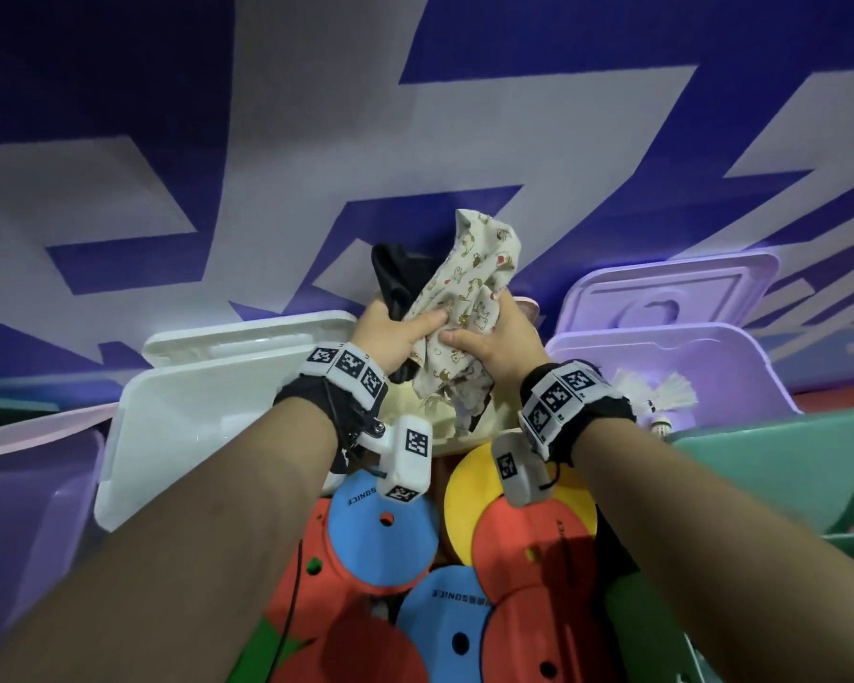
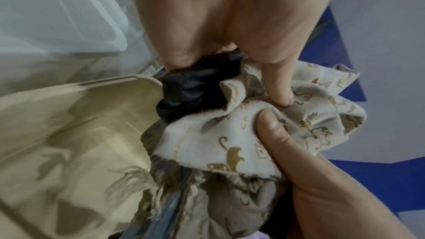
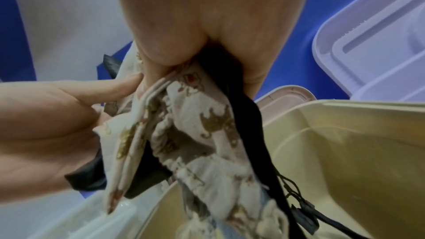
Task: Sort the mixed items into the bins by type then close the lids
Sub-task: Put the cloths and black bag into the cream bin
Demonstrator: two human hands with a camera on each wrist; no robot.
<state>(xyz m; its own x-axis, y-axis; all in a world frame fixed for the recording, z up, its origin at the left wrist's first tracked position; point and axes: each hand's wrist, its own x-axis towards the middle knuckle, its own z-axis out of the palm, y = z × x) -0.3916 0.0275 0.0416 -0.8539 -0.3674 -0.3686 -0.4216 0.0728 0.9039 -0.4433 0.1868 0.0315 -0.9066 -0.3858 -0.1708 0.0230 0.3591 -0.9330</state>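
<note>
Both hands hold one bunched bundle of fabric above the open cream bin [image 1: 417,426]. The bundle is a cream cloth printed with small animals [image 1: 464,298] and a black cloth [image 1: 395,276]. My left hand [image 1: 405,337] grips the black cloth with its fingers and presses its thumb on the printed cloth [image 2: 207,143]. My right hand [image 1: 489,337] grips the printed cloth [image 3: 195,115] together with a black strip [image 3: 248,115] that trails a corded toggle. The cloth's lower end hangs into the cream bin [image 2: 69,134], whose wall [image 3: 345,152] lies under the right hand.
A white bin with its lid up [image 1: 208,411] stands left of the cream one. A purple bin with an open lid [image 1: 686,357] holds shuttlecocks [image 1: 656,391]; a green bin [image 1: 785,465] is on the right. Several coloured flat discs [image 1: 380,529] lie below my wrists.
</note>
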